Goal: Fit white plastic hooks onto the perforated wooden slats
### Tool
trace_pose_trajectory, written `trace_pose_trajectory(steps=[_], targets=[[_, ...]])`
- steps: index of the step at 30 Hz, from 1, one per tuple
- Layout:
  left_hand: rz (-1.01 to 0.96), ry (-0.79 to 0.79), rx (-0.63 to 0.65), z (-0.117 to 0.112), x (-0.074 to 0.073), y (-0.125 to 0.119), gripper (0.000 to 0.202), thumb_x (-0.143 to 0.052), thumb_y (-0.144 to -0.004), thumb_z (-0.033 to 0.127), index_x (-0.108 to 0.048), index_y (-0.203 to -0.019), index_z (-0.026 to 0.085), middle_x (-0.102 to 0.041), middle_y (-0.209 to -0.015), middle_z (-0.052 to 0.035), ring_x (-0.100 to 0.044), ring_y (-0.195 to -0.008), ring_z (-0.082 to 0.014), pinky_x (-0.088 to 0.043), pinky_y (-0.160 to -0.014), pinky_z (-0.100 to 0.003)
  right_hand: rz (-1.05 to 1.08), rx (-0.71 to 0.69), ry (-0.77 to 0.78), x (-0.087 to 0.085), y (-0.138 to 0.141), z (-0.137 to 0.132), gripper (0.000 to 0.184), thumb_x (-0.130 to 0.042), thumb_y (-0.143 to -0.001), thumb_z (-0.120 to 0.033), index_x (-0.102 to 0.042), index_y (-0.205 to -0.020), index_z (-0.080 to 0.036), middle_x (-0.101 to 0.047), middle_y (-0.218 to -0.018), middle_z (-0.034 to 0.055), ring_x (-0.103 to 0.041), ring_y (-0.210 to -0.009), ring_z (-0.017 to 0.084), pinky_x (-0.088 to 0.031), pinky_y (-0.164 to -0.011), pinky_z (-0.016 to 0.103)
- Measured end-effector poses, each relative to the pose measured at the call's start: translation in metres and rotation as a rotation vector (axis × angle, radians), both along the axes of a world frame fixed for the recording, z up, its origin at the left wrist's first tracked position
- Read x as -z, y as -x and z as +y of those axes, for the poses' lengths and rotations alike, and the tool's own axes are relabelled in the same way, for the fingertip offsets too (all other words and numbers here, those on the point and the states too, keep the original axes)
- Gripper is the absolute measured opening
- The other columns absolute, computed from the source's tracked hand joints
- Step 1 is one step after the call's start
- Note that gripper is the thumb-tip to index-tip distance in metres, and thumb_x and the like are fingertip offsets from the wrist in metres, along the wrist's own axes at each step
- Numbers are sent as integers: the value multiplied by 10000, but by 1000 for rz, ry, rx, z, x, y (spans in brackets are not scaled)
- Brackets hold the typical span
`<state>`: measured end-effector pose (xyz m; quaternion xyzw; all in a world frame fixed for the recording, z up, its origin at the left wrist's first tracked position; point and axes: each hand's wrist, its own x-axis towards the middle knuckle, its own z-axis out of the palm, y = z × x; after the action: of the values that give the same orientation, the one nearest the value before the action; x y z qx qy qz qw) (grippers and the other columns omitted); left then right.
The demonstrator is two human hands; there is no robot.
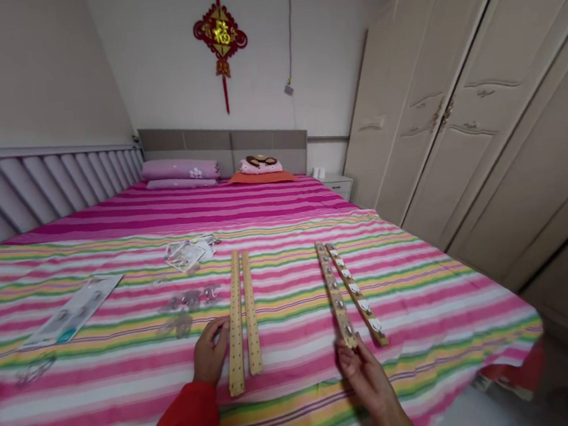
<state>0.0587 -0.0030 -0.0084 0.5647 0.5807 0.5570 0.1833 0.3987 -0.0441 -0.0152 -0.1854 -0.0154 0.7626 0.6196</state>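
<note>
My left hand [211,348] has its fingers and thumb closed at the left edge of a long pale wooden strip with rows of small holes [236,331]. A second, narrower holed strip [251,316] lies just right of it, almost parallel. Farther right, my right hand [362,373] pinches the near end of a wooden strip with metal hooks [335,292] between thumb and fingers. Beside that one lies another strip, bearing several white-backed hooks [354,290], which neither hand touches.
On the striped bedsheet [299,372], several clear hook pieces [189,299] lie left of the strips, below a pile of packaging [192,250]. A long blister card [75,310] and a thin clear loop [36,367] are farther left. Wardrobes [435,111] stand right of the bed.
</note>
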Motion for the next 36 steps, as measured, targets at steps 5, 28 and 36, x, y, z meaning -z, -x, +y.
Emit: trace_pose_trajectory(steps=[5, 28, 36], targets=[[-82, 1, 1, -3, -1, -2, 353, -550, -789, 507, -693, -868, 194, -703, -947, -74, -638, -932, -224, -499, -874, -360, -14, -77, -6, -14, 41, -10, 152, -777, -719, -123, -639, -776, -153, -623, -690, 1, -558, -565, 77, -504, -497, 160], [-552, 250, 64, -6, -43, -29, 644, -542, -778, 615, -502, -1256, 186, -583, -647, 31, -482, -386, -98, -377, -354, -230, -510, -204, -156, -62, 227, 16, 387, -834, -592, -441, -668, -756, -133, -576, -521, -43, -489, -419, 61, -394, -420, 168], [-429, 216, 16, 14, -31, -12, 482, -419, -818, 649, -581, -745, 201, -494, -485, 46, -469, -432, -128, -387, -423, -253, -570, -225, -187, -67, 228, 12, 432, -830, -593, -454, -663, -823, -129, -600, -516, -23, -488, -413, 73, -361, -408, 178]])
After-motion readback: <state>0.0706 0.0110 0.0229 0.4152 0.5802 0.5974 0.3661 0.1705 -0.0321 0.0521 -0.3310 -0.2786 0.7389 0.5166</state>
